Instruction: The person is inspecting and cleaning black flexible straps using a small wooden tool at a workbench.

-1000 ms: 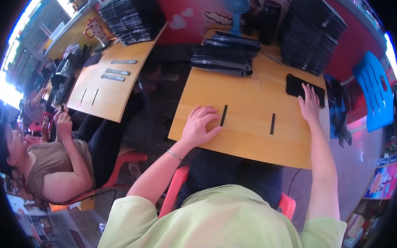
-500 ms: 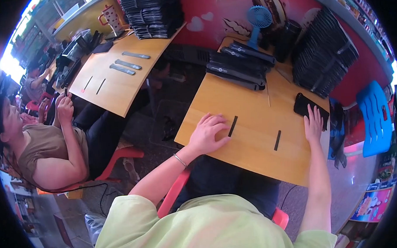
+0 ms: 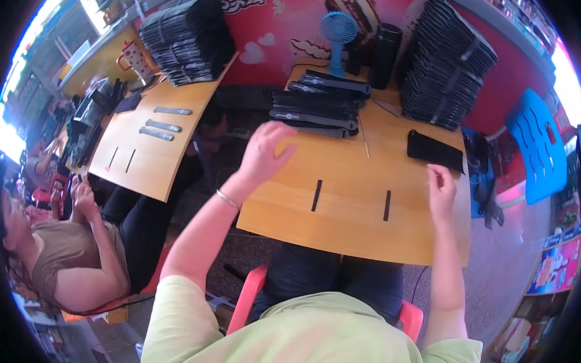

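Blk strap pile (image 3: pixel 316 105) just fwd-R of L hand (image 3: pixel 262 152).

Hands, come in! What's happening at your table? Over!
Left hand open, near dark pile. Right hand curled, any hold unclear, near flat black item. Two black strips on table, nothing covering them.
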A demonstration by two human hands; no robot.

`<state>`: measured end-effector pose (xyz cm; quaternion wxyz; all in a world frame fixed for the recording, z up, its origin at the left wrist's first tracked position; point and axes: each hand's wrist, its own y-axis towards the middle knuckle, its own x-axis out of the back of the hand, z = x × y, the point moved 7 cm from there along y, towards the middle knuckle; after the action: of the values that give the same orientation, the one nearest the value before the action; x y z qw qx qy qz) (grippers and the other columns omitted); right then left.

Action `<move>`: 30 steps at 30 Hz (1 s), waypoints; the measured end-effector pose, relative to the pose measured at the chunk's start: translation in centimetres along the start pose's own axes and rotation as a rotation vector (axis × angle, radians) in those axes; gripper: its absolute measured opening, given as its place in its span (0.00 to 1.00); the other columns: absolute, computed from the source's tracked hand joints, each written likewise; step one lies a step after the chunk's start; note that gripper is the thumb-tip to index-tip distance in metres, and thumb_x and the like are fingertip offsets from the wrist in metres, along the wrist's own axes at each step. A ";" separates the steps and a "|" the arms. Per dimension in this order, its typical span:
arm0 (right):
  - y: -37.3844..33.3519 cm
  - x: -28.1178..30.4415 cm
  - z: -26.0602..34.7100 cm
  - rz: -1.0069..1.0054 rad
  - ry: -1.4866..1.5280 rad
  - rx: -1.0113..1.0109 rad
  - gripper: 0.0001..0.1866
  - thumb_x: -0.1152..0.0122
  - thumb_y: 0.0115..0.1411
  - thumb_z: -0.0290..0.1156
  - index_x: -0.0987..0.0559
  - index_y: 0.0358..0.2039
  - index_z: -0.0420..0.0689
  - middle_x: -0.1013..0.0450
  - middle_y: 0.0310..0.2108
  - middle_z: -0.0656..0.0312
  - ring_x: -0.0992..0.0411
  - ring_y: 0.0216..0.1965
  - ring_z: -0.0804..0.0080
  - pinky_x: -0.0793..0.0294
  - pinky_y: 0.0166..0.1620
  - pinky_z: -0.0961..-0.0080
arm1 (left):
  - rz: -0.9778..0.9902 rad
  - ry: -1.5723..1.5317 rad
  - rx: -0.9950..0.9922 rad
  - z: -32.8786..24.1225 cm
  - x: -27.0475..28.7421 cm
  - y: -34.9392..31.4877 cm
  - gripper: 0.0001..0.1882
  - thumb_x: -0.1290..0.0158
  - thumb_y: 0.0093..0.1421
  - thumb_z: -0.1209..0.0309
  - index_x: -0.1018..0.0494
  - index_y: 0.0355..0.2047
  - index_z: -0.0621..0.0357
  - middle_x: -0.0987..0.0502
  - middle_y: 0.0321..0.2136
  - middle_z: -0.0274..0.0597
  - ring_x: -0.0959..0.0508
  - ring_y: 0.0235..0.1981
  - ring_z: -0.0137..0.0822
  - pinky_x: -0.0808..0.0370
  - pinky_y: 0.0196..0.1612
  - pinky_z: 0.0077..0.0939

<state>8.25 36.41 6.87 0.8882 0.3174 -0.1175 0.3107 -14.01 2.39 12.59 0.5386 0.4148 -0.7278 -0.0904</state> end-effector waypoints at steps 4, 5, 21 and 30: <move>-3.8 -2.3 0.1 0.155 0.273 -0.296 0.06 0.42 0.58 0.23 0.22 0.36 0.39 0.29 0.23 0.72 0.32 0.25 0.85 0.31 0.30 0.86 | 0.068 0.073 -0.088 1.3 -2.6 4.4 0.15 0.43 0.50 0.72 0.27 0.40 0.59 0.26 0.38 0.45 0.28 0.44 0.47 0.31 0.48 0.37; -4.7 -2.1 -0.3 0.131 0.263 -0.304 0.06 0.42 0.58 0.23 0.22 0.36 0.39 0.29 0.23 0.72 0.32 0.25 0.85 0.31 0.30 0.86 | 0.092 0.096 -0.099 1.4 -3.9 5.2 0.16 0.43 0.50 0.71 0.28 0.40 0.59 0.27 0.38 0.44 0.29 0.45 0.46 0.31 0.48 0.37; -5.8 -2.8 0.2 0.205 0.068 -0.163 0.06 0.43 0.57 0.27 0.22 0.35 0.41 0.23 0.31 0.57 0.25 0.29 0.69 0.27 0.33 0.77 | 0.248 0.140 -0.169 -1.3 -13.1 9.8 0.17 0.39 0.45 0.68 0.26 0.38 0.56 0.29 0.32 0.41 0.29 0.40 0.44 0.32 0.45 0.36; -5.9 -3.0 0.2 0.188 0.095 -0.165 0.05 0.44 0.57 0.22 0.22 0.34 0.38 0.24 0.27 0.60 0.25 0.29 0.78 0.28 0.32 0.83 | 0.268 0.151 -0.240 -2.2 -12.3 8.9 0.12 0.43 0.50 0.69 0.30 0.34 0.58 0.29 0.31 0.43 0.28 0.37 0.48 0.30 0.39 0.37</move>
<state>9.58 31.27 2.89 0.8828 0.2157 -0.1299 0.3966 -15.73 17.41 9.94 0.6446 0.2526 -0.7179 -0.0728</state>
